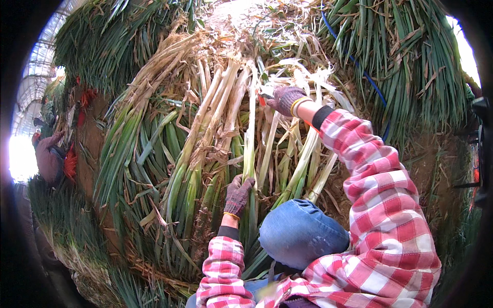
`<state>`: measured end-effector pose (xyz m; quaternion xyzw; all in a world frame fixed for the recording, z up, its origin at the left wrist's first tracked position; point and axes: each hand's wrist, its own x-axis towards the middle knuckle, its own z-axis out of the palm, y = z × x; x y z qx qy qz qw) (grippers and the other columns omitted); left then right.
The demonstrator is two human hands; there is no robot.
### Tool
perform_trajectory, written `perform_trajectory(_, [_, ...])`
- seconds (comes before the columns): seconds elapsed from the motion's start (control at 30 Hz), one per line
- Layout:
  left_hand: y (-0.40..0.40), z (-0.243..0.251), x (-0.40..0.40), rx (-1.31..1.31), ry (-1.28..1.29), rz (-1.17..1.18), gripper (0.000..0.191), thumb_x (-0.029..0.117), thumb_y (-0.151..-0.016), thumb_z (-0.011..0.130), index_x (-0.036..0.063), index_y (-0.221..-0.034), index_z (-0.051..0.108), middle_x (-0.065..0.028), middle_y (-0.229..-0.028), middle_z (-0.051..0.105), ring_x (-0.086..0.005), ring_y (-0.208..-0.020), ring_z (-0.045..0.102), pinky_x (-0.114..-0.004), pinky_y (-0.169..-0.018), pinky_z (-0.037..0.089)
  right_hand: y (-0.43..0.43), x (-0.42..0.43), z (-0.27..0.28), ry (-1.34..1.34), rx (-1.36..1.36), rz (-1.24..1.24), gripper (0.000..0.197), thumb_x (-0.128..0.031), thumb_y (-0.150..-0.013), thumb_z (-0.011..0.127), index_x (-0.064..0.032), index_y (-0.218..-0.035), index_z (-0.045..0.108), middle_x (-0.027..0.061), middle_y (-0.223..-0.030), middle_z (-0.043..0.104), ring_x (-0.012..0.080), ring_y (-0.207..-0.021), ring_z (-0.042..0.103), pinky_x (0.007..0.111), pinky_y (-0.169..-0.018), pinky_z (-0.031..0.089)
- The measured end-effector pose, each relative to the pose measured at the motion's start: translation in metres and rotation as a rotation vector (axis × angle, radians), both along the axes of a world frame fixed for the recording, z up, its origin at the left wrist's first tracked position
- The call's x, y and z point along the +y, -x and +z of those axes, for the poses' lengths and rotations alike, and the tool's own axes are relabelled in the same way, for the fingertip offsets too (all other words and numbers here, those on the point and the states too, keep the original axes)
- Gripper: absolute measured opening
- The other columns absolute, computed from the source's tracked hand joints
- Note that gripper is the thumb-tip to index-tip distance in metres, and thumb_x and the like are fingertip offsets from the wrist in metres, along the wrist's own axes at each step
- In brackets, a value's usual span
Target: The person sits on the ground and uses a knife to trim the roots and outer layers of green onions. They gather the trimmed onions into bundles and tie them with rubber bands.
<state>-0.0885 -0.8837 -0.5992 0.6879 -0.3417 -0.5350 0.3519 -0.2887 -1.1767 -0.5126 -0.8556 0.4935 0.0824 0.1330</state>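
Note:
My left hand (238, 194), in a dark knitted glove, grips a long green onion (250, 154) around its green middle. The stalk runs up and away, its pale end near my right hand (287, 101). That gloved hand is closed around a small tool (265, 94) with grey and orange parts; its exact kind is partly hidden by the fingers. Beside the held stalk, untrimmed green onions (215, 104) with dry brown outer leaves lie on the left. Paler, peeled-looking stalks (304, 161) lie to the right, by my denim-covered knee (302, 233).
Large heaps of green onion leaves rise at the far left (123, 46) and far right (400, 65). A blue hose or cord (369, 79) crosses the right heap. Dry leaf litter (269, 23) covers the ground ahead. Another person (50, 158) crouches at the left near red material (70, 163).

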Motion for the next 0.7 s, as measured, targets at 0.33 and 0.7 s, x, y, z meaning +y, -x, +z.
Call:
perform_trajectory(0.33, [0.011,0.002,0.003,-0.037,0.044,-0.040,0.039,0.031,-0.094,0.071,0.0026,-0.120,0.066,-0.0038,-0.092,0.069,-0.0106,-0.078,0.061,-0.029,-0.070,0.051,0.011,0.034,0.007,-0.091,0.048,-0.064,0.061,-0.052,-0.101,0.048,0.0033,-0.123,0.063,0.0232,-0.115,0.072,0.0384,-0.104,0.072,0.051,-0.089,0.056])
perform_trajectory(0.7, [0.038,0.017,0.004,-0.382,0.008,-0.265,0.053,0.039,-0.092,0.071,0.0025,-0.129,0.060,-0.0235,-0.110,0.072,-0.0382,-0.104,0.070,-0.044,-0.093,0.052,0.037,0.078,0.020,-0.122,-0.023,-0.083,0.066,-0.053,-0.101,0.045,0.0047,-0.134,0.051,0.0232,-0.098,0.073,0.0407,-0.094,0.072,0.051,-0.084,0.055])
